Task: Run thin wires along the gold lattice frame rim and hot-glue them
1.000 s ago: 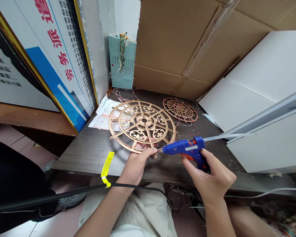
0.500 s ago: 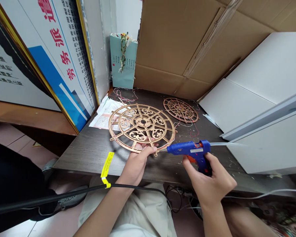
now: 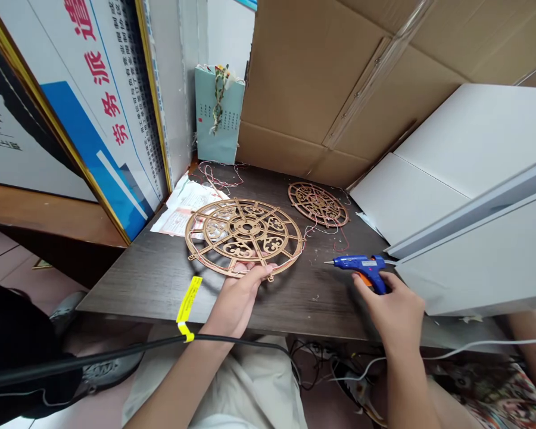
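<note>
In my left hand [image 3: 240, 293] is the near rim of a round openwork wooden panel [image 3: 246, 227], held tilted above the table with the thumb on top. Thin red and white wires run along its rim. My right hand [image 3: 390, 304] grips a blue hot glue gun [image 3: 361, 264] by its handle, fingers near the orange trigger. The gun's metal nozzle points left and is apart from the panel. A second, similar round panel [image 3: 318, 204] lies farther back on the table, with loose wires beside it.
The dark wooden table [image 3: 129, 277] carries a printed paper sheet [image 3: 174, 221] at left. Behind stand a light blue paper bag [image 3: 217, 128] and a large cardboard sheet [image 3: 295, 77]. White boxes [image 3: 455, 149] border the right. A black cable with a yellow tag [image 3: 190, 301] crosses in front.
My right hand has drawn the glue gun away to the right, so its nozzle no longer sits at the panel's rim. My left hand still holds the panel.
</note>
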Demonstrator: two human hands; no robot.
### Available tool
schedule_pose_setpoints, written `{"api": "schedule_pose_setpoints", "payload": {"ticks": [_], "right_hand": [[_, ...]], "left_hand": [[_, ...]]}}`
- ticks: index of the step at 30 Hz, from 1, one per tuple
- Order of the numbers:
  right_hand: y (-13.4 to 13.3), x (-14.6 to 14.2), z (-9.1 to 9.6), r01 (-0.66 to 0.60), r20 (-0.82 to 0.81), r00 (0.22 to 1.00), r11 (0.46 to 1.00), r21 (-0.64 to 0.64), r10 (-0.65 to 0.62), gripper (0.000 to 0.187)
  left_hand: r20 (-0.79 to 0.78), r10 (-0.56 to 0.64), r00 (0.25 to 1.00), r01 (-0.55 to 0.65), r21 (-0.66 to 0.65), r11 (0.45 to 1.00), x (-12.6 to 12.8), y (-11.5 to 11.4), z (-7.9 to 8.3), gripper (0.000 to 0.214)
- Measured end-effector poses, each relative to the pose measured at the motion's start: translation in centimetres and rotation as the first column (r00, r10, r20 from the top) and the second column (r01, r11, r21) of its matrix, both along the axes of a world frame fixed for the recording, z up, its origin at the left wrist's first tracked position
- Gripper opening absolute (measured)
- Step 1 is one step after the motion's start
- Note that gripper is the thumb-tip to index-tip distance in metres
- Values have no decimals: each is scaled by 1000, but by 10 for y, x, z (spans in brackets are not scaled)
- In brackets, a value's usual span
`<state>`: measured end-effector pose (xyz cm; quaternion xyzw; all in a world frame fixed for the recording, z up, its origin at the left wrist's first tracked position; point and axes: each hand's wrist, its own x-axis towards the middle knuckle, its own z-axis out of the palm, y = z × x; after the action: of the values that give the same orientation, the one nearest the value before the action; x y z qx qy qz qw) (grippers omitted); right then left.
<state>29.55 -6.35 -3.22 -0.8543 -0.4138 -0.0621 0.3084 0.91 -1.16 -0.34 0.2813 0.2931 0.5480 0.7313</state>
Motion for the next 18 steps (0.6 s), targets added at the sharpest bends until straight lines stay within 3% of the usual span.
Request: {"api": "schedule_pose_setpoints", "payload": {"ticks": [5, 11, 13, 15, 17, 18], "right_hand": [[13, 7, -9, 21, -57, 998, 993, -119, -28, 64], [15, -6, 0, 14, 33, 999, 967, -256, -6, 70], [8, -14, 7, 39, 98, 995, 990, -134, -26, 73], [-2, -29, 18, -5, 171, 985, 988, 152, -21, 67], [-11, -51, 32, -178, 208, 972, 916, 360, 107, 42], [-13, -62, 39, -304, 214, 949, 860, 410, 233, 30]], "left_hand": [[11, -4, 1000, 4, 6, 1000, 0, 0, 1, 34], [38, -21, 999, 20, 16, 1000, -2, 1, 0, 47], [39, -41, 998, 41, 10, 999, -3, 0, -1, 50], [47, -60, 997, 60, 18, 998, -5, 0, -1, 52], [56, -74, 996, 72, 37, 997, -6, 0, -2, 55], [57, -80, 995, 77, 44, 996, -6, 0, -3, 57]]}}
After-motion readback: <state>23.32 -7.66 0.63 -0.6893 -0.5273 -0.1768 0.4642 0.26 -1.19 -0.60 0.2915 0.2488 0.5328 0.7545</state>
